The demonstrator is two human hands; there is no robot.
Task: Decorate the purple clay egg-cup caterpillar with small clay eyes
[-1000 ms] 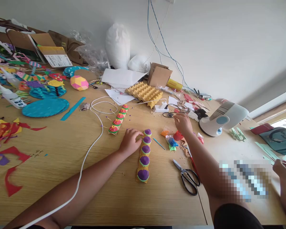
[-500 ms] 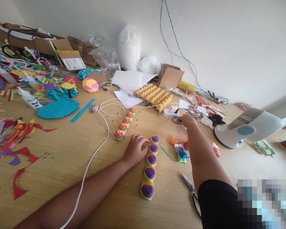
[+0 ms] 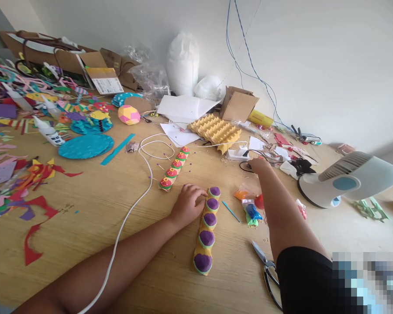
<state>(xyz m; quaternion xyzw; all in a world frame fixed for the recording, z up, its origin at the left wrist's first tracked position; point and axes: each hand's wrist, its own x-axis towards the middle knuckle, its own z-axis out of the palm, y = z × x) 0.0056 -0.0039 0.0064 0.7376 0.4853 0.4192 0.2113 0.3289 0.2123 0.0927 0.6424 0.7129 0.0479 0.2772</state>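
My left hand (image 3: 189, 203) rests on the table with its fingers loosely curved and apart. Its fingertips are at the far end of an egg-carton strip (image 3: 207, 237) topped with purple and pale green clay; whether they touch it I cannot tell. Stretched out far forward, my right hand (image 3: 259, 165) is closed beside a black cable (image 3: 244, 166) near the white power strip (image 3: 238, 152). What its fingers hold is hidden. Left of the purple strip lies a second carton strip (image 3: 174, 169) with red and green clay domes and thin pins at its sides.
Scissors (image 3: 265, 264) lie near my right forearm, by bags of coloured clay (image 3: 253, 211) and a thin blue stick (image 3: 231, 211). A white fan (image 3: 343, 181) stands right. A white cord (image 3: 119, 231) crosses my left forearm. Behind are a yellow egg tray (image 3: 216, 131) and paper scraps.
The view has shifted slightly, so most things sit a little further right. Both hands stay in about the same places; the carton strips have not moved.
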